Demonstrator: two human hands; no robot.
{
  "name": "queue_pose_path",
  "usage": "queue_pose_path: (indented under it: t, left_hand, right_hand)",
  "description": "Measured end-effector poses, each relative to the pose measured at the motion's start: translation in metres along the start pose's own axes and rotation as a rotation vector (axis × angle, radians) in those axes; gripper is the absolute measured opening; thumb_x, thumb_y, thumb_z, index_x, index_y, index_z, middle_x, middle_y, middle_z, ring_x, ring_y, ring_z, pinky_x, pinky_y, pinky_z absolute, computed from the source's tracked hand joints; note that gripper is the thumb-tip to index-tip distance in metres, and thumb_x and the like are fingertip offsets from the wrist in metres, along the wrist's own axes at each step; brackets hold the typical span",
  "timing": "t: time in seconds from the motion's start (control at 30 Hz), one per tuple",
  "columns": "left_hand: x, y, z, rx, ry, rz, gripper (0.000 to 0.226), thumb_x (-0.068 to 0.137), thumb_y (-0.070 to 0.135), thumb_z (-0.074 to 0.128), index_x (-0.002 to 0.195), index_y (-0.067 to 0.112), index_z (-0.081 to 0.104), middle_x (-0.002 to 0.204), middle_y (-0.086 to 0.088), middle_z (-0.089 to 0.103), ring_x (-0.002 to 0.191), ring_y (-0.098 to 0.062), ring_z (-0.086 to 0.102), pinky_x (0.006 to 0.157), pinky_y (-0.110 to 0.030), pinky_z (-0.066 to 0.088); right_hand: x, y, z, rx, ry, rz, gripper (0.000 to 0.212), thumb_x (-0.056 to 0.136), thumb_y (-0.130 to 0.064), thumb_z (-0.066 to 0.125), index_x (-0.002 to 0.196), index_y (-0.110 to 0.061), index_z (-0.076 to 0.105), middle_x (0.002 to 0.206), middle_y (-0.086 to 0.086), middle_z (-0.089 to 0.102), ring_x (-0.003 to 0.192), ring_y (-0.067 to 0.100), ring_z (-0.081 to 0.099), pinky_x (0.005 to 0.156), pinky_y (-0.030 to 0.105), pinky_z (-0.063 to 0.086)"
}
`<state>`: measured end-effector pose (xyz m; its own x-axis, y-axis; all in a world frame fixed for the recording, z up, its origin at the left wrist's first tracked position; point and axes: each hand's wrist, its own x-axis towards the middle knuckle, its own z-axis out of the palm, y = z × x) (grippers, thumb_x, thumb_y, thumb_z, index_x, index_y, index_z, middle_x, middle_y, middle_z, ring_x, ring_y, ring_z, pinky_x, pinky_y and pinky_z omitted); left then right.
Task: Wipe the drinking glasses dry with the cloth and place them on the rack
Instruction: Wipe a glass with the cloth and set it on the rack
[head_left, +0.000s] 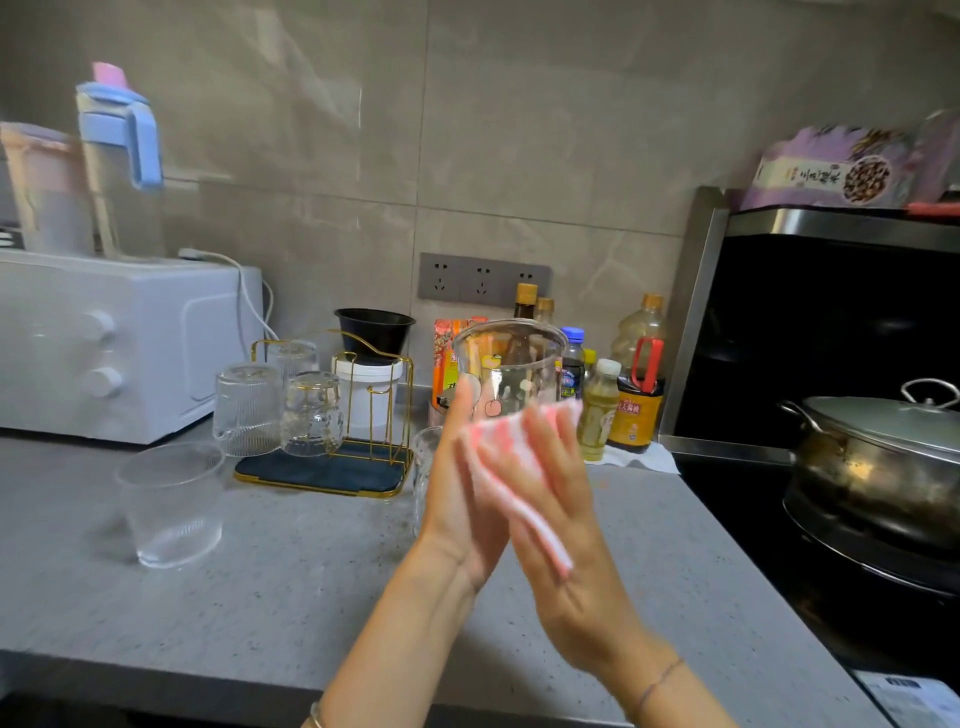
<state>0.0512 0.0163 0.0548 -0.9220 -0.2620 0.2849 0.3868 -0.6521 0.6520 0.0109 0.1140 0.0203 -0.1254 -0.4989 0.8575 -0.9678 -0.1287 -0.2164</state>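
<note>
I hold a clear drinking glass (511, 364) with a small peach print upright above the counter. My left hand (460, 486) grips its left side and base. My right hand (558, 519) presses a pink-and-white striped cloth (501, 462) against its lower right side, fingers spread over the cloth. The gold wire rack (324, 470) with a dark mat stands at mid-left, with three glasses (311, 413) upside down on its pegs. Another clear glass (171, 501) stands upright on the counter at left. Part of one more glass (423, 457) shows behind my left hand.
A white microwave (119, 345) with jugs on top sits at far left. Behind the rack are a white tub and black bowl (374, 332). Bottles of sauce and oil (631, 384) line the wall. A steel pot (878, 462) sits on the black stove at right.
</note>
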Motion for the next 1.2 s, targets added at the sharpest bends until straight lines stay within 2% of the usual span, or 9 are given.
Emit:
queue_pose_path:
  t: [0.17,0.27,0.43,0.6,0.73,0.93,1.03,1.1,1.2]
  left_hand:
    - [0.001,0.001,-0.003,-0.015,-0.015,-0.039,0.068,0.087,0.065,0.037,0.075,0.013,0.08,0.088,-0.008,0.074,0.081,-0.017,0.071,0.083,-0.028,0.055]
    - [-0.001,0.004,-0.003,0.018,-0.021,-0.069,0.071,0.092,0.063,0.031,0.087,0.012,0.08,0.104,-0.008,0.074,0.096,-0.017,0.071,0.09,-0.031,0.053]
    - [-0.006,0.005,-0.005,0.164,0.007,0.027,0.048,0.095,0.047,0.043,0.126,0.016,0.063,0.12,-0.012,0.068,0.105,-0.021,0.067,0.096,-0.04,0.048]
    - [-0.012,-0.001,-0.008,0.091,-0.005,-0.018,0.049,0.093,0.049,0.046,0.124,0.016,0.065,0.118,-0.015,0.067,0.1,-0.026,0.067,0.088,-0.043,0.052]
    - [-0.013,-0.001,-0.008,0.082,0.009,-0.035,0.063,0.09,0.06,0.041,0.13,0.016,0.061,0.13,-0.013,0.062,0.119,-0.028,0.06,0.102,-0.043,0.046]
    - [-0.009,0.005,-0.005,0.025,0.07,-0.01,0.057,0.08,0.056,0.063,0.12,0.016,0.062,0.123,-0.01,0.064,0.103,-0.023,0.069,0.089,-0.037,0.052]
    - [-0.008,0.005,-0.003,0.068,0.013,0.018,0.04,0.082,0.048,0.049,0.09,0.018,0.075,0.087,-0.005,0.076,0.079,-0.016,0.073,0.082,-0.034,0.053]
    - [-0.01,0.004,-0.001,0.132,-0.038,-0.012,0.056,0.093,0.047,0.034,0.068,0.026,0.08,0.083,0.002,0.076,0.08,-0.01,0.073,0.084,-0.028,0.053]
    - [-0.01,0.005,-0.005,0.2,-0.026,0.007,0.048,0.095,0.046,0.034,0.086,0.034,0.08,0.102,0.002,0.075,0.094,-0.009,0.071,0.083,-0.025,0.054]
  right_hand:
    - [-0.004,0.001,0.001,-0.06,0.006,0.025,0.043,0.103,-0.036,0.028,0.143,-0.026,0.041,0.161,-0.008,0.009,0.149,0.026,-0.001,0.12,0.034,0.006]
    - [0.006,0.002,-0.002,-0.064,-0.001,0.053,0.045,0.103,-0.038,0.026,0.144,-0.024,0.039,0.161,-0.005,0.01,0.149,0.024,0.0,0.12,0.034,0.005]
    - [0.031,0.008,-0.015,0.024,0.068,0.142,0.045,0.102,-0.037,0.028,0.144,-0.027,0.037,0.161,-0.008,0.008,0.149,0.017,-0.005,0.121,0.045,0.005]
    - [0.045,0.012,-0.024,0.11,0.142,0.243,0.051,0.099,-0.036,0.027,0.146,-0.019,0.035,0.161,-0.007,0.008,0.147,0.007,-0.006,0.121,0.043,0.005]
    - [0.028,0.001,-0.013,0.084,0.077,0.176,0.051,0.1,-0.041,0.027,0.144,-0.018,0.039,0.16,-0.003,0.013,0.149,0.015,-0.004,0.121,0.034,0.002]
    - [-0.011,-0.005,0.004,-0.018,-0.002,0.003,0.041,0.103,-0.036,0.028,0.143,-0.032,0.039,0.161,-0.005,0.01,0.148,0.028,-0.002,0.12,0.037,0.007]
    - [-0.013,0.0,0.003,-0.081,-0.012,-0.018,0.041,0.104,-0.036,0.028,0.143,-0.033,0.039,0.161,-0.006,0.01,0.149,0.028,-0.001,0.12,0.034,0.008]
    - [-0.006,0.002,0.0,-0.099,-0.007,0.014,0.042,0.103,-0.038,0.027,0.142,-0.03,0.042,0.161,-0.005,0.01,0.149,0.026,-0.001,0.12,0.034,0.006]
    - [0.012,0.003,-0.008,-0.084,0.047,0.077,0.045,0.103,-0.041,0.025,0.143,-0.028,0.039,0.161,-0.006,0.007,0.149,0.023,-0.004,0.12,0.036,0.003]
